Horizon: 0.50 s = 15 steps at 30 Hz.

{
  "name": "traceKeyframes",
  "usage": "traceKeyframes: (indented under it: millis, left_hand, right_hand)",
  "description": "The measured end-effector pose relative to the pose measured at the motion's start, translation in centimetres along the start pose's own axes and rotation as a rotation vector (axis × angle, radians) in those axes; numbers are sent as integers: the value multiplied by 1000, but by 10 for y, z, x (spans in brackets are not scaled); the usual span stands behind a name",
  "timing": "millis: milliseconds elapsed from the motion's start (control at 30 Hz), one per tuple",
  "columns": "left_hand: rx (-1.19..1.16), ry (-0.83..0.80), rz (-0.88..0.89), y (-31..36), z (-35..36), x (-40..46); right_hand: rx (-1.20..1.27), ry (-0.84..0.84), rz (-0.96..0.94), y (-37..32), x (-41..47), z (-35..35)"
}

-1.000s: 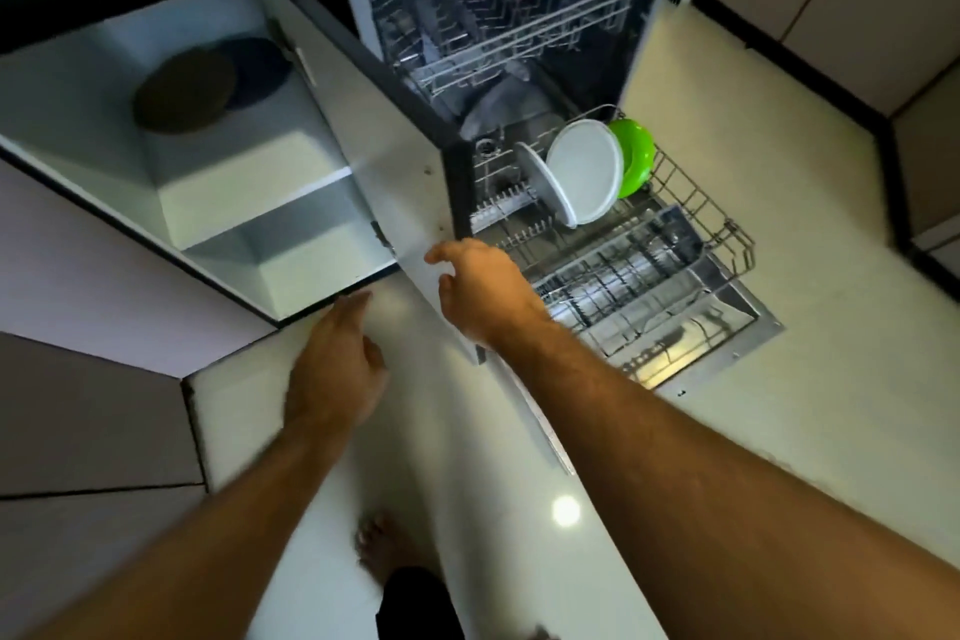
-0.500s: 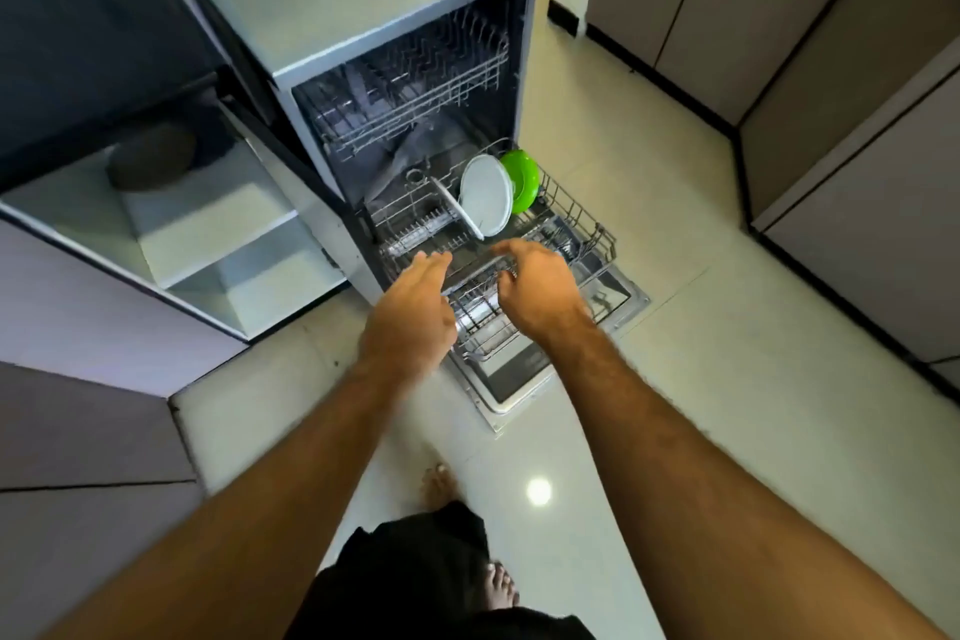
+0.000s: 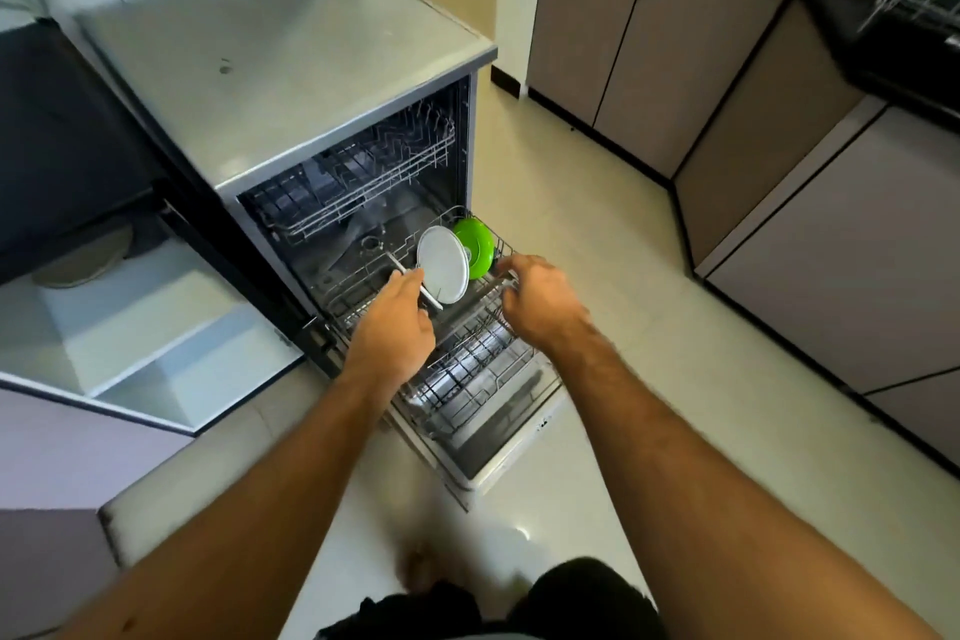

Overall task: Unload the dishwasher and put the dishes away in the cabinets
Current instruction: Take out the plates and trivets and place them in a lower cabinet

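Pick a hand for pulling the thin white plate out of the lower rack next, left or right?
Left, probably. The left hand is already at the thin white plate, its fingers at the rim. The right hand sits further right at the lower rack, beyond the round white plate and green bowl.

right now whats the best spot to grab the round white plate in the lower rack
Probably the top rim of the white plate, pinched from above. It stands on edge in the lower rack, so the upper rim is free while the bottom sits among the tines. The green dish crowds its far side, so approach from the near side, where the left hand is.
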<state>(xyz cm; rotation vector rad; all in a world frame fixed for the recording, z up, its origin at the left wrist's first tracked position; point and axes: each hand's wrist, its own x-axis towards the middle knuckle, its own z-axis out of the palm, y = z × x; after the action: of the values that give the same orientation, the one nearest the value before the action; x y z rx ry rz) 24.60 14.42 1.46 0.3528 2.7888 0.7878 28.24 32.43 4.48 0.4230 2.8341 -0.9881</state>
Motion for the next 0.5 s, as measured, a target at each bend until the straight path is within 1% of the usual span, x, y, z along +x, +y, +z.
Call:
traceKeyframes:
  millis: [167, 267, 400, 500]
  left_hand:
    - [-22, 13, -21, -1, 11, 28]
    - [-42, 17, -60, 4, 19, 52]
    - [-62, 71, -141, 14, 30, 88]
    - [-82, 102, -217, 22, 41, 109]
  right_hand:
    - [-35, -50, -7, 10, 41, -2]
    - [-67, -89, -45, 17, 75, -3]
    - [-132, -153, -121, 25, 128, -5]
    - [-134, -195, -157, 36, 163, -2]
